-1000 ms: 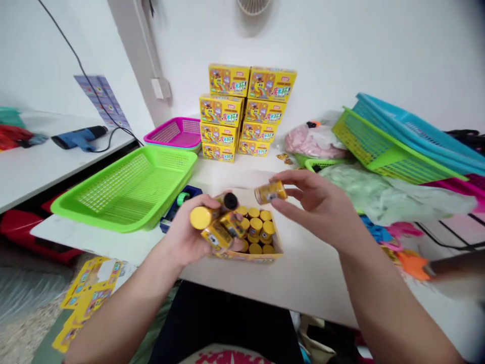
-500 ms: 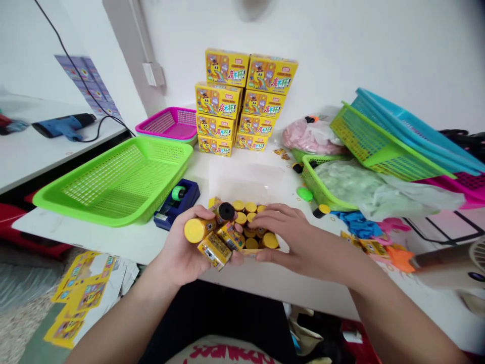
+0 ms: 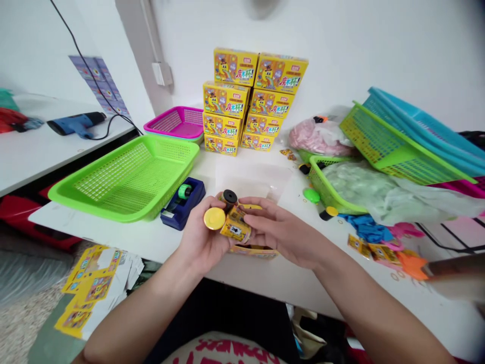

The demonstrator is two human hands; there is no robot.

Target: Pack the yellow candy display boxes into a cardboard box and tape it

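My left hand (image 3: 202,248) is closed around several small yellow printed canisters. One shows a yellow cap (image 3: 214,218) toward me, and another shows a black end (image 3: 229,196). A printed canister (image 3: 235,230) lies tilted across the front of the bunch. My right hand (image 3: 286,233) has its fingers bent around the right side of this canister, its thumb side hidden from me. Just below and behind both hands is a yellow box (image 3: 257,251) on the table, its inside mostly covered by my hands.
Stacked yellow boxes (image 3: 248,101) stand against the wall. To the left are a green basket (image 3: 125,174) and a blue tape dispenser (image 3: 184,203). On the right, a bag-filled green basket (image 3: 335,197), a loose canister (image 3: 328,213) and blue balloons (image 3: 366,227) lie about.
My right hand has moved from above the canisters in the box to the bunch in my left hand. The bunch has turned, and the view has shifted slightly left.
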